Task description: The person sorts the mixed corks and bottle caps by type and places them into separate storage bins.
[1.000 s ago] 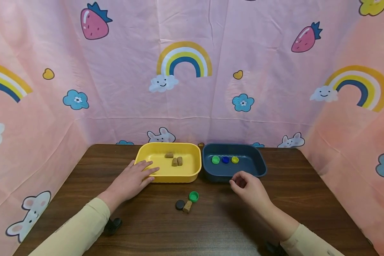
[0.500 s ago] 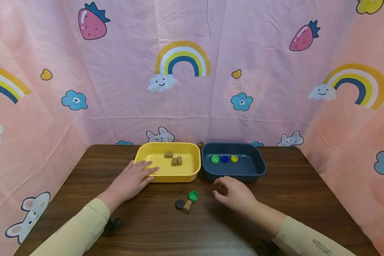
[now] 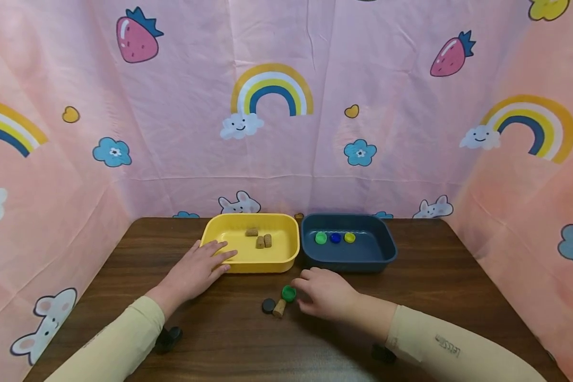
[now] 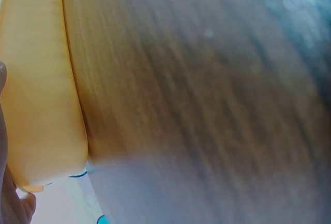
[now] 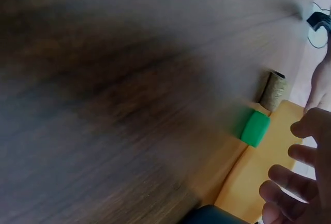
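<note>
My left hand [image 3: 193,273] lies with spread fingers over the near left rim of a yellow tray [image 3: 262,267]. To the right, my right hand [image 3: 327,294] is low over the table, fingers loosely bent and holding nothing. Its fingertips are close beside a green bottle cap [image 3: 288,293]; in the right wrist view a gap shows between the fingers and the green cap [image 5: 255,129]. Against that cap leans or lies a cork [image 3: 279,308], with a black cap [image 3: 268,305] on its left. Part of my left hand is cut off in the left wrist view.
Several corks [image 3: 260,242] lie in the yellow tray. A dark blue tray [image 3: 355,264] stands right beside it, holding a light green cap [image 3: 320,237], a blue cap [image 3: 336,237] and a yellow cap [image 3: 349,238]. A patterned pink cloth hangs behind the wooden table [image 3: 248,350].
My right hand has moved left and nearer, from the front of the dark blue tray to beside the green cap. The left hand stays on the yellow tray.
</note>
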### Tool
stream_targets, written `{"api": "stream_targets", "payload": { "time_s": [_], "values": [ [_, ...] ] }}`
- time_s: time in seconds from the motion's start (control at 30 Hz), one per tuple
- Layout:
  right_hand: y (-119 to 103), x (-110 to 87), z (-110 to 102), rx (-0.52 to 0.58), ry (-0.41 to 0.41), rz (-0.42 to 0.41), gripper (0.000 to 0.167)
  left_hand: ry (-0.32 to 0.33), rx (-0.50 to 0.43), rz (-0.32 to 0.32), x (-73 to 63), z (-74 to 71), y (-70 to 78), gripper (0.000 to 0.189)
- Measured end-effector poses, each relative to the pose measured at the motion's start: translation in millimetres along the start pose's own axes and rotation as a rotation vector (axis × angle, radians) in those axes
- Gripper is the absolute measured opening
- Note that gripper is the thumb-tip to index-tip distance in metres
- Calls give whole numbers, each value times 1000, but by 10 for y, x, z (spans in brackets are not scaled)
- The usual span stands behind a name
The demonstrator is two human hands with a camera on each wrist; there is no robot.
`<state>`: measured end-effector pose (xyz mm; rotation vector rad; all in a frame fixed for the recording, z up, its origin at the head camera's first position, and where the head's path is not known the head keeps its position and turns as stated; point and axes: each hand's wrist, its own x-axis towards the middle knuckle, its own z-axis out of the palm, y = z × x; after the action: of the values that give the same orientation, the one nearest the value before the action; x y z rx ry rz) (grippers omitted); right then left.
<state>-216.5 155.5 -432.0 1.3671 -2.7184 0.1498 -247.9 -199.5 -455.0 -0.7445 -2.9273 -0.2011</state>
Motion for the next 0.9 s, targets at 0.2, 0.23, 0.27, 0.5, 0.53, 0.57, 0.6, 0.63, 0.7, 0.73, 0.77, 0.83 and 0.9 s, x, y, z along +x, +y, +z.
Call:
{"api": "stream_targets", "payload": {
  "time_s": [0.2,0.23,0.27,0.5,0.53,0.57,0.6,0.63,0.7,0.73,0.77,0.83,0.9],
  "values": [
    [5,132,50,-101,-58,-78,33,3,-2,-5,2,-16,-1,45],
    [5,148,61,-120,-68,-86,34,3,1,-5,1,-17,-1,45],
    [3,161,73,-136,-79,-90,35,2,2,-5,1,-15,-1,45],
    [-5,226,131,-201,-124,-117,42,-2,0,-6,8,-4,-8,46],
    [-9,233,135,-211,-127,-123,43,-3,-2,-6,9,-7,-9,46],
    [-13,240,138,-221,-127,-127,43,-4,2,-6,9,-10,-10,46],
    [-15,246,142,-229,-126,-132,44,-3,3,-6,8,-13,-10,46],
    [-15,252,148,-237,-123,-135,44,-4,-1,-6,7,-17,-8,45],
    [-16,264,156,-248,-128,-135,45,-3,-8,-7,3,-22,-3,45],
    [-15,268,160,-251,-129,-138,45,-2,-11,-8,2,-24,-1,45],
    [-13,273,165,-252,-130,-140,44,-2,-10,-8,0,-25,1,45],
    [-8,279,170,-248,-137,-142,42,-1,-15,-7,-1,-26,5,45],
    [-4,287,174,-239,-145,-140,40,1,-14,-6,-2,-23,8,45]
  ]
}}
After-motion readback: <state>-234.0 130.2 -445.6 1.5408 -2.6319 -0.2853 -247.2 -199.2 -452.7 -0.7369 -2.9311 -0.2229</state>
